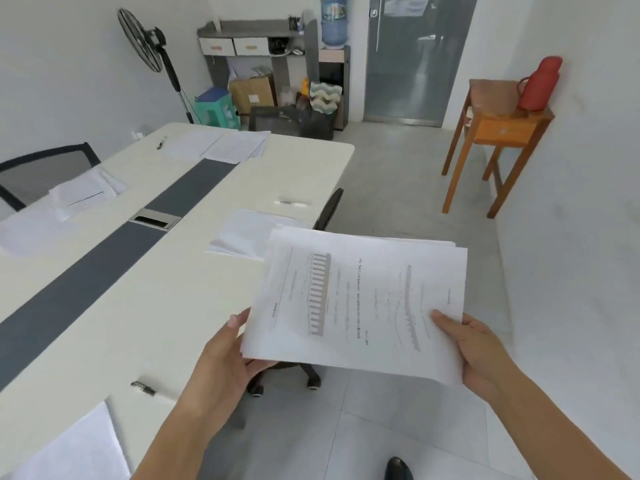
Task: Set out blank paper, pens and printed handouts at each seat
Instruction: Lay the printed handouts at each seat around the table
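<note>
The stack of handouts [360, 299] is held flat in the air, over the floor just off the right edge of the table [138, 306], printed side up, its long side running from hand to hand. The left hand [228, 355] pinches the near left corner, fingers curled under the sheets; the right hand [474, 351] clamps the near right corner, thumb on top and fingers hidden below. The seat's paper [249, 233] lies on the table just beyond the stack's far left corner, so the next handout probably goes forward and left, and the left hand is nearer to it. A pen [289, 202] lies beyond that paper, near a chair [329, 209]. In the table's dark middle strip is a cable slot [154, 219]; I cannot tell what is in it. A cardboard box [251, 91] stands by the far wall, its contents hidden
</note>
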The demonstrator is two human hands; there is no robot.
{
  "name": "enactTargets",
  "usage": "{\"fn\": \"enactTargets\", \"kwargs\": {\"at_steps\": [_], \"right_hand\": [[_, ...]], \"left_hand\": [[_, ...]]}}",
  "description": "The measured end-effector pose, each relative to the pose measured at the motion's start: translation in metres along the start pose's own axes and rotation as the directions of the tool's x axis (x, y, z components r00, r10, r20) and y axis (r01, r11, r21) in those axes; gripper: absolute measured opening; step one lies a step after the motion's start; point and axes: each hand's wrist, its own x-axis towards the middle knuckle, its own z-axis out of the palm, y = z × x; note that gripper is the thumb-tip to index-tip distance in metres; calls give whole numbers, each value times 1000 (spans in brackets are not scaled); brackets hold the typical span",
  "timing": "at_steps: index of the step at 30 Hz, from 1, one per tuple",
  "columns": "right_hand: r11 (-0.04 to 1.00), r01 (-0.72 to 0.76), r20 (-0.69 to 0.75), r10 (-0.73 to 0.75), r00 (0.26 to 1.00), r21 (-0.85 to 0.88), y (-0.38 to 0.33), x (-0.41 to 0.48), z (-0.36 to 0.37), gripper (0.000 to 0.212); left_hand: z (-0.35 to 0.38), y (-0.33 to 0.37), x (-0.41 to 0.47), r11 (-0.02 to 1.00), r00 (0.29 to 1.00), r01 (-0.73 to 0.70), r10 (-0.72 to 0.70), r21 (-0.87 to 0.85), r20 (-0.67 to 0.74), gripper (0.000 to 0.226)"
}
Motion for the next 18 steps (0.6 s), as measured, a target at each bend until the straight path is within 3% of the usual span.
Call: {"fn": "enactTargets", "kwargs": {"at_steps": [4,7,13,18], "right_hand": [[1000,-19,87,17,996,22,-23,62,31,18],[997,-70,203,74,976,-25,-26,94,64,24],[946,-127,463,260,848,-298,-24,137,124,32],[888,-135,508,370,778,-440,-47,189,167,55]], "left_hand": [[53,-4,41,982,998,-23,12,-186,-59,75],[68,0,68,982,982,-49,14,-183,-186,50],[33,15,122,903,893,-141,-60,-405,-446,38],[-17,45,158,927,877,-178,-2,-329,-481,29]]}}
